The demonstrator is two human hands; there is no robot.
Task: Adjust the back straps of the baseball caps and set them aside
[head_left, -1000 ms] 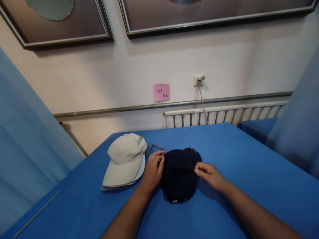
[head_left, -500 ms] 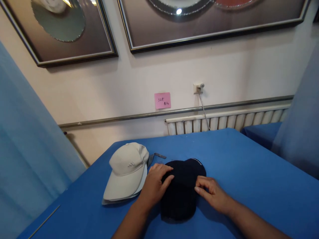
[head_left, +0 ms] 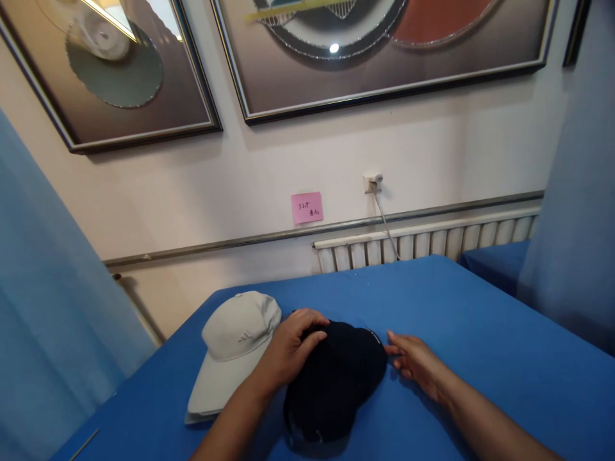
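We have the dark cap (head_left: 336,378) on the blue tabletop (head_left: 480,352), our left hand (head_left: 286,352) grasping its left side between thumb and fingers. Our right hand (head_left: 423,368) is loose, fingertips just beside the cap's right edge, while the pale cap (head_left: 235,336) lies to the left
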